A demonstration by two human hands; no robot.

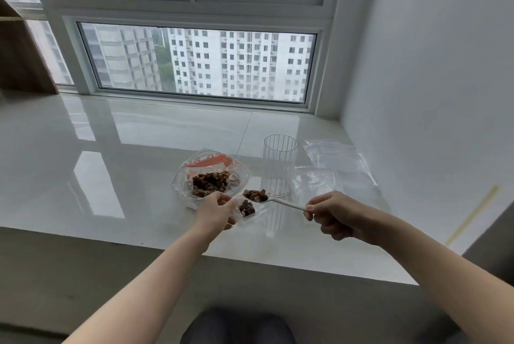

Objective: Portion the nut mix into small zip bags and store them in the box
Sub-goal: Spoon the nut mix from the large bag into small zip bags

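Just below the frame's centre, on the white counter, I have the left hand pinching a small zip bag open; some nut mix sits inside. Right hand, closed on a white spoon, carries a loaded scoop from the big bag toward it. Red print there is unreadable. No box visible.

No text can be read; the red print on the large bag, at twelve o'clock from the left hand, is too blurred.
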